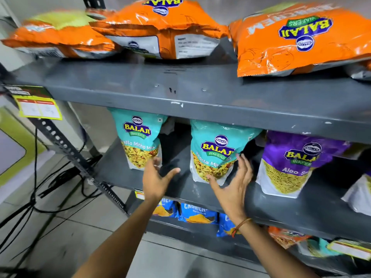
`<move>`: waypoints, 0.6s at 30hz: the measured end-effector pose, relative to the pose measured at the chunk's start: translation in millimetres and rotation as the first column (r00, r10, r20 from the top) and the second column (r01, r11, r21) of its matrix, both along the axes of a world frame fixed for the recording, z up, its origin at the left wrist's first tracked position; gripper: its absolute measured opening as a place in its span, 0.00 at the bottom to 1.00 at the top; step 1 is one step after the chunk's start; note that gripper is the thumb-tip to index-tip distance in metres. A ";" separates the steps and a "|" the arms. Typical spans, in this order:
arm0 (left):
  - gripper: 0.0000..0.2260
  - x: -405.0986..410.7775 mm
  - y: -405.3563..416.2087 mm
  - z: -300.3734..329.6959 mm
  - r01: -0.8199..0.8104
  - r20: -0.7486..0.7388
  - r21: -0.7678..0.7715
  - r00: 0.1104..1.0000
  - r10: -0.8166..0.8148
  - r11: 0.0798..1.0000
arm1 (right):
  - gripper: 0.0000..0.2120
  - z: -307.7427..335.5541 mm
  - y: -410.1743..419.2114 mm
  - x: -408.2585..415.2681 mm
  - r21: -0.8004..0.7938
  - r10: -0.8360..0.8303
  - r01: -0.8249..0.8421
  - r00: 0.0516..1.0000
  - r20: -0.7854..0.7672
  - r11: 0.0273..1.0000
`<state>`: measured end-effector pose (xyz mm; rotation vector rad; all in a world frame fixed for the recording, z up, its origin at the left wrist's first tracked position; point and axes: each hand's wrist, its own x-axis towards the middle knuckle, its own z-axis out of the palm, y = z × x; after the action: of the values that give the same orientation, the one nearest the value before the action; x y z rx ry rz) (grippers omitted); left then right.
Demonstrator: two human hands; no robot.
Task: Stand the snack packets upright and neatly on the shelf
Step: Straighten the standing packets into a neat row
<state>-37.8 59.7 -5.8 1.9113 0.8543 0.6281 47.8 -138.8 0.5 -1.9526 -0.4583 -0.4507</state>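
Note:
Two teal snack packets stand upright on the middle grey shelf (180, 189): the left teal packet (138, 137) and the right teal packet (216, 151). A purple packet (291, 163) stands to their right. My left hand (156, 179) is open, its fingers beside the left teal packet's lower right corner. My right hand (232, 183) is open too, with the thumb at the right teal packet's base and the fingers along its right edge. Three orange packets lie flat on the top shelf: the left (58, 37), the middle (160, 27) and the right (297, 41).
Blue packets (196, 214) stand on the lower shelf, with more orange and teal packets (289, 236) at its right. A perforated metal upright (66, 147) with a yellow tag (39, 108) frames the left side. Black cables (34, 197) trail over the tiled floor.

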 end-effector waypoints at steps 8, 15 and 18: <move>0.45 -33.5 98.2 2.8 -0.173 -0.010 -0.043 0.985 0.172 0.984 | 0.23 1.7 91.4 -35.9 -0.270 0.462 -0.448 0.887 -0.012 0.853; 0.48 -24.7 165.1 -20.3 0.166 -0.191 -0.193 0.960 -0.203 0.967 | 0.39 -35.1 186.2 -18.7 -0.056 0.375 -0.526 0.674 -0.637 0.849; 0.45 -20.2 182.4 -22.5 0.256 -0.163 -0.199 0.943 -0.290 0.946 | 0.28 -53.0 205.6 -16.3 0.012 0.334 -0.424 0.695 -0.637 0.906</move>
<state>-58.0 242.1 -28.2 1.9037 0.7162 0.1964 31.5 66.9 -52.4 -1.9282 -0.4418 0.5205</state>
